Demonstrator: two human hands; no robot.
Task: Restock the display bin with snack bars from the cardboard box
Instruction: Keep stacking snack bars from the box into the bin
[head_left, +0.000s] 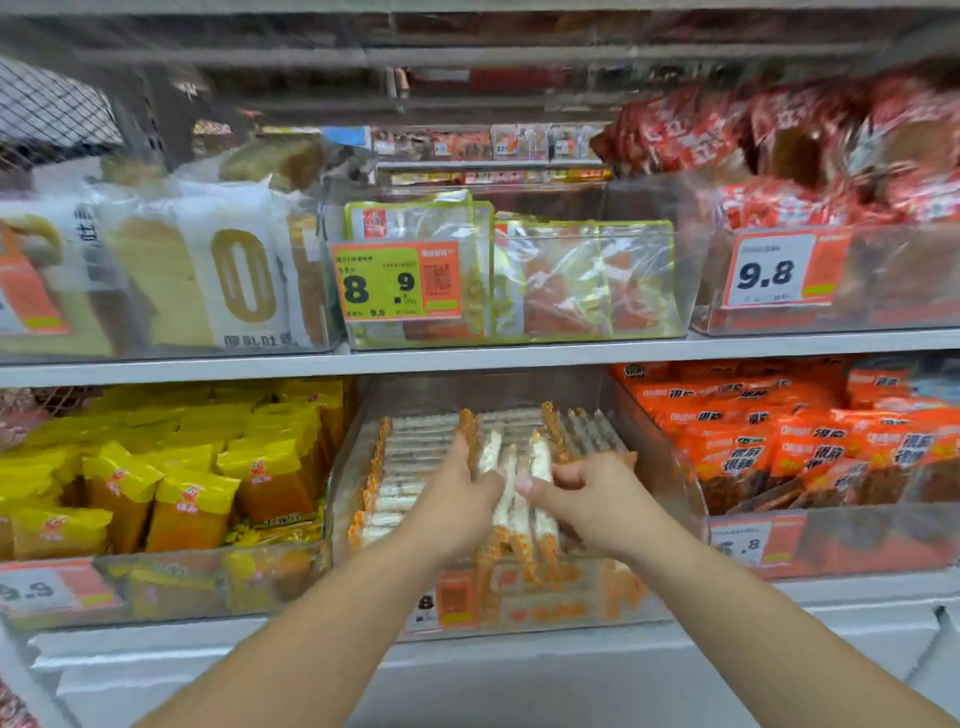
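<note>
Both the left hand (457, 499) and the right hand (587, 493) pinch upright snack bars (511, 483) between them (inside the clear bin (670, 467)), so press them gently level with the rows just beyond the fingers.

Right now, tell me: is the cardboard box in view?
No; only shelf bins show, and both hands, left hand and right hand, are at the snack bars in the display bin.
</note>
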